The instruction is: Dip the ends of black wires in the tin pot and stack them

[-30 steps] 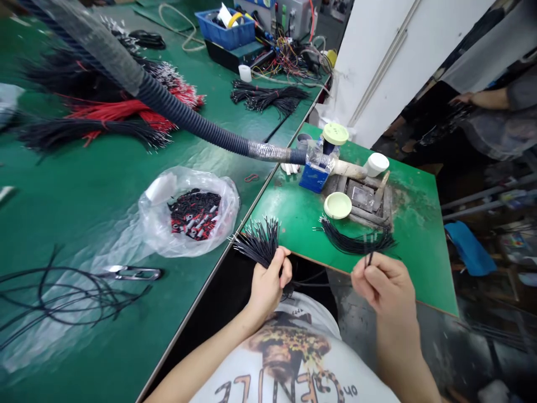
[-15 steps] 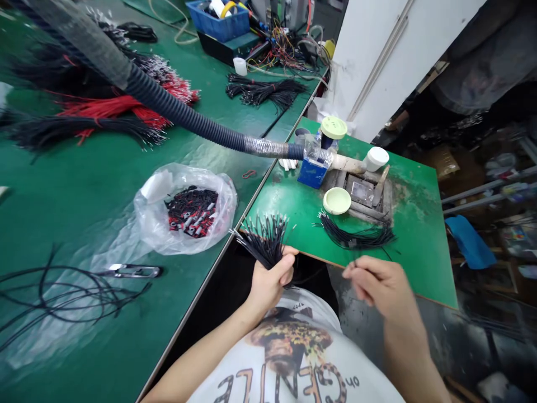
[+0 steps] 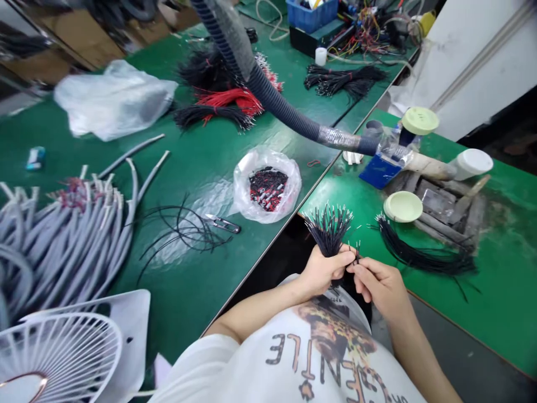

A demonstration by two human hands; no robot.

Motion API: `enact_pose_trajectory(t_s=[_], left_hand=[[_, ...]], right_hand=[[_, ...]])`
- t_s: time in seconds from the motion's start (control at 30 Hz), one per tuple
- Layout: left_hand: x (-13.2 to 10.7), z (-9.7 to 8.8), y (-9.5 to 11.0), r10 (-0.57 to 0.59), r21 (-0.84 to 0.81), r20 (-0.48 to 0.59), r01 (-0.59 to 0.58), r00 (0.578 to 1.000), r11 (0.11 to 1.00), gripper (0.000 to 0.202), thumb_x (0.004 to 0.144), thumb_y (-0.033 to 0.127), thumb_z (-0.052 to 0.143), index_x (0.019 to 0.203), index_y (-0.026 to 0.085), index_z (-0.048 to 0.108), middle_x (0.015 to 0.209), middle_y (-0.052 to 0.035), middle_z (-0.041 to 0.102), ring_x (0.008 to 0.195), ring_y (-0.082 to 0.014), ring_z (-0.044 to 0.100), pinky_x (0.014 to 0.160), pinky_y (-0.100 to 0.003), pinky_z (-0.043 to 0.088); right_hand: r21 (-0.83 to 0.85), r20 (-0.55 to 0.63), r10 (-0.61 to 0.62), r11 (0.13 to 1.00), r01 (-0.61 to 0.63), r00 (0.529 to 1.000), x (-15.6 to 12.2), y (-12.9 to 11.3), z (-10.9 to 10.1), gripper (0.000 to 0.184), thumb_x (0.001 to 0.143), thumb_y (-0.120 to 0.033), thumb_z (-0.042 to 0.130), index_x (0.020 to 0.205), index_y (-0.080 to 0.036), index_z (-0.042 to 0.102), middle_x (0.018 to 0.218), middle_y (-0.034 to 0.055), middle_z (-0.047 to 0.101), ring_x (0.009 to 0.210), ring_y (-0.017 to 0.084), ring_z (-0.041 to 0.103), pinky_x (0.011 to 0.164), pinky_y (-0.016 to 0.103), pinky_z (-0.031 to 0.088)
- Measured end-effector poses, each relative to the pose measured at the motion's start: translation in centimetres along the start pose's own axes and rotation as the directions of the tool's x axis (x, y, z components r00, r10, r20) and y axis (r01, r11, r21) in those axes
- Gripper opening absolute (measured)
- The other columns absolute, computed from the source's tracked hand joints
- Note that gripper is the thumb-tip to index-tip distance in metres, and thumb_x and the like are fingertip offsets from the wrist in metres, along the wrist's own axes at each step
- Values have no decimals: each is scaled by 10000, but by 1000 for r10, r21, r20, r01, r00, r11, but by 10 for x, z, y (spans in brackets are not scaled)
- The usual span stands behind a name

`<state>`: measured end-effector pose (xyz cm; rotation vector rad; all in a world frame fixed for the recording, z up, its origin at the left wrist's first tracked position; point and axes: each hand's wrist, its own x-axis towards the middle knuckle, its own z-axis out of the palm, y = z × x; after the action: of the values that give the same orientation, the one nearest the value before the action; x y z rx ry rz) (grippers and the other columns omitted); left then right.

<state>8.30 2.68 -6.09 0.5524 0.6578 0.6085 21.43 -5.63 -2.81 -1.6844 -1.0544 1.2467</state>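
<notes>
- Head view: the left hand (image 3: 325,270) is closed round the lower part of a black wire bundle (image 3: 329,230), its bare pale tips fanned upward.
- The right hand (image 3: 381,284) pinches a few short wires (image 3: 358,254) between thumb and fingers, tips up, close beside the left thumb; whether the two hands touch, I cannot tell.
- Both hands are in front of the shirt (image 3: 323,358), near the edge of a green board (image 3: 507,308).
- A second bundle (image 3: 419,253) lies curved on the board, its bare tips toward the hands' side, just in front of a pale dish (image 3: 403,207).
- Behind the dish are a grimy frame (image 3: 470,238) with a paddle (image 3: 465,200) resting on it, a white tub (image 3: 474,162), a blue box (image 3: 380,170) and a jar with a pale green lid (image 3: 420,120).
- A ribbed hose (image 3: 289,112) runs from above down to the blue box.
- On the green table (image 3: 180,319), left of the hands, are an open bag (image 3: 242,193) of black and red bits, snips (image 3: 224,223), loose black strands (image 3: 178,229), grey cables (image 3: 96,240) and a white fan (image 3: 75,347).
- Farther back lie a clear bag (image 3: 113,101), red leads (image 3: 230,99) and a tied black bunch (image 3: 344,79).
</notes>
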Motion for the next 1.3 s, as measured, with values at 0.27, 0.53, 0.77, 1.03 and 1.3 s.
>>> enact_pose_trajectory(t_s=[0.27,0.53,0.77,1.03,1.3], left_hand=[[2,-1,-2,-14,19,-7,14,1000,1000,430,631,484,876,709,124,654,417,80,417,380,-33,303,400,-212,167],[3,-4,-7,61,93,-53,-56,997,994,430,680,487,849,608,139,608,425,66,434,395,-39,324,421,-224,205],[2,-2,-4,99,91,-79,-92,992,992,385,713,468,829,631,143,638,407,80,398,392,-50,326,425,-231,219],[3,-3,-5,97,95,-100,-87,990,992,401,709,489,823,623,146,636,410,69,422,398,-54,337,428,-227,233],[4,-5,-6,96,86,-83,-89,992,992,402,713,481,827,628,137,639,475,37,518,402,-42,347,419,-221,232]], right_hand=[[-105,24,-32,994,34,999,3,1,-2,383,949,-411,557,675,-158,643,532,-15,550,414,75,450,444,211,362],[-121,-25,-69,991,66,997,3,1,0,338,953,-401,552,767,-159,697,527,-30,511,431,76,418,449,213,353],[-37,-100,-23,999,19,995,1,6,5,321,951,-442,574,865,-164,710,584,-10,591,414,92,483,427,220,395],[-61,-94,-48,997,43,994,2,8,4,299,950,-403,591,812,-173,722,615,2,617,444,97,523,463,223,423],[-68,-121,-68,996,60,990,3,3,6,319,938,-377,595,710,-172,683,613,7,621,458,99,540,483,223,439]])
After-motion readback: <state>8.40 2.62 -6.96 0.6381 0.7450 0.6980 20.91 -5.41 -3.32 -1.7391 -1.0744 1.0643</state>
